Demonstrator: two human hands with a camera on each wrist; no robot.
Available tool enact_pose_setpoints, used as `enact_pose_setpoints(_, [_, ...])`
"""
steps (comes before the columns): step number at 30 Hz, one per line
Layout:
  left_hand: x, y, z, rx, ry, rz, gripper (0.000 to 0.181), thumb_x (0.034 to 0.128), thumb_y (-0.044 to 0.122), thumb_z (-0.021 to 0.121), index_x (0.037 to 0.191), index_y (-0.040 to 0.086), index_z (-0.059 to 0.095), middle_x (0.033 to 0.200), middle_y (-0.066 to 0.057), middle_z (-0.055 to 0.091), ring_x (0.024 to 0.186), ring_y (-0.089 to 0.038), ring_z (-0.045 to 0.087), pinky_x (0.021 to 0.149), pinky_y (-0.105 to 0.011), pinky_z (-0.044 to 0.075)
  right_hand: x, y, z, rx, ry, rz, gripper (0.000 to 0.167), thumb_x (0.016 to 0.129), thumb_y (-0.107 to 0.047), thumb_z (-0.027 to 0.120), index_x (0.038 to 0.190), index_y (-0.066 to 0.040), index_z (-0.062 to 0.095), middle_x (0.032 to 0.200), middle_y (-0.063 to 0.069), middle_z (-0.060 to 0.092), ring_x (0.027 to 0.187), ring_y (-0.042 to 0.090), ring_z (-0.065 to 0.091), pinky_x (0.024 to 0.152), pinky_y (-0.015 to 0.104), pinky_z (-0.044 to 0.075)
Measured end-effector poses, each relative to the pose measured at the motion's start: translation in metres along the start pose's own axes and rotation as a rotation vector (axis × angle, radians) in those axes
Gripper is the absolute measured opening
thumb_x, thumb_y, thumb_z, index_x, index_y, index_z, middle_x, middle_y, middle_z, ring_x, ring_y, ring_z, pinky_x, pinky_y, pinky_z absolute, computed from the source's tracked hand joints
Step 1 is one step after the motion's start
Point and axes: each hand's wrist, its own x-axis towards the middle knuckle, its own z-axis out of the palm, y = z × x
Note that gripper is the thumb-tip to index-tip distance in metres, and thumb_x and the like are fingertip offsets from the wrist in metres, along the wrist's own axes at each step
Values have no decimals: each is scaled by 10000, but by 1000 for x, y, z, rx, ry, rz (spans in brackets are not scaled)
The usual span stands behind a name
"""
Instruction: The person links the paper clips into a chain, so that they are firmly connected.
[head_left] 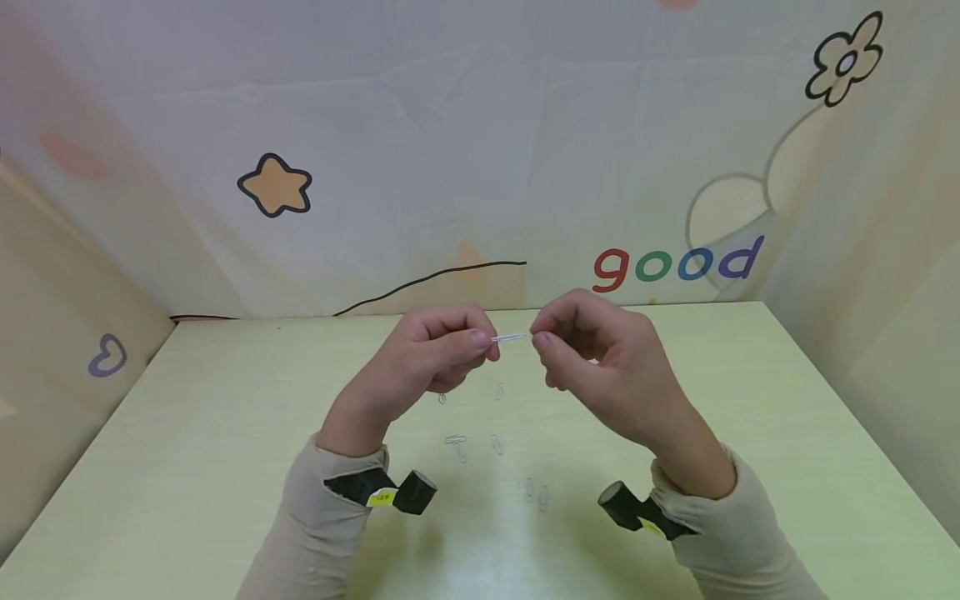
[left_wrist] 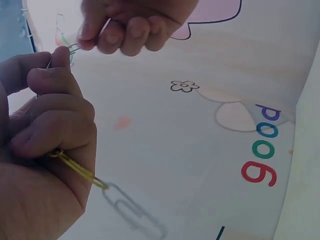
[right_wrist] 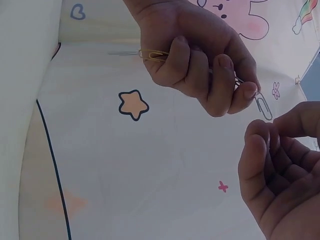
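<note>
My left hand point(head_left: 420, 354) pinches a silver paper clip point(head_left: 512, 337) between thumb and forefinger, above the table. A chain of clips runs through its curled fingers. Below them, a yellow paper clip point(left_wrist: 80, 169) hangs out, linked to another silver paper clip point(left_wrist: 132, 212); the part inside the fist is hidden. My right hand point(head_left: 611, 358) has thumb and forefinger together at the free end of the pinched clip, and its fingertips cover that tip. In the right wrist view, the clip's loop point(right_wrist: 263, 106) points towards the right fingertips.
Several loose paper clips lie on the pale table point(head_left: 187, 467) below the hands, among them a clip point(head_left: 497, 444) in the middle and a pair nearer the front, one a silver clip point(head_left: 543, 498). A printed cloth backdrop point(head_left: 420, 183) stands behind and at both sides.
</note>
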Motion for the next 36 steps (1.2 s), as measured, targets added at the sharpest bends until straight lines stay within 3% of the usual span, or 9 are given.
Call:
enact_pose_setpoints(6, [-6, 6, -14, -5, 51, 55, 211, 990, 99, 510, 907, 156, 695, 580, -20, 290, 514, -175, 201, 454, -275, 144, 3, 8, -2, -21, 4, 95, 66, 934, 35, 620, 953, -20, 652, 749, 16, 592, 574, 185, 600, 537, 289, 503])
enact_pose_setpoints(11, [-11, 13, -25, -47, 88, 94, 264, 988, 58, 493, 925, 160, 729, 580, -14, 305, 499, -170, 184, 437, -295, 116, 7, 27, -2, 6, -20, 212, 33, 955, -8, 618, 971, -17, 646, 757, 70, 586, 588, 237, 605, 568, 315, 530])
enact_pose_setpoints(16, [-15, 18, -32, -68, 118, 134, 281, 983, 41, 486, 944, 139, 747, 577, -9, 301, 487, -164, 176, 426, -298, 95, 10, 59, 5, 40, -75, 350, 34, 977, -45, 615, 991, -27, 640, 768, 124, 572, 609, 292, 599, 587, 346, 548])
enact_pose_setpoints(21, [-17, 18, -37, -88, 124, 168, 297, 970, 13, 488, 955, 132, 759, 572, -9, 300, 475, -156, 172, 415, -289, 91, 8, 101, 21, 32, -150, 519, 52, 981, -64, 612, 1009, -28, 639, 783, 161, 585, 609, 264, 598, 582, 341, 546])
enact_pose_setpoints(27, [-19, 16, -39, -89, 138, 165, 296, 966, 11, 500, 951, 135, 768, 568, -9, 300, 476, -156, 175, 413, -290, 93, -2, 145, 44, 37, -236, 702, 138, 977, -68, 628, 1080, 22, 643, 824, 237, 615, 585, 220, 594, 569, 323, 543])
enact_pose_setpoints(32, [-19, 18, -40, -72, 156, 159, 285, 963, 18, 511, 949, 135, 771, 566, -7, 296, 479, -158, 175, 417, -293, 91, -10, 168, 57, -9, -256, 793, 139, 967, -93, 663, 1070, 0, 651, 737, 130, 615, 552, 197, 578, 546, 311, 532])
enact_pose_setpoints(36, [-18, 19, -42, -60, 157, 167, 274, 962, 23, 514, 947, 126, 767, 566, -7, 297, 478, -157, 183, 414, -289, 93, -16, 179, 62, -98, -247, 811, 164, 959, -136, 694, 1077, -30, 651, 659, 64, 579, 511, 178, 542, 525, 290, 483])
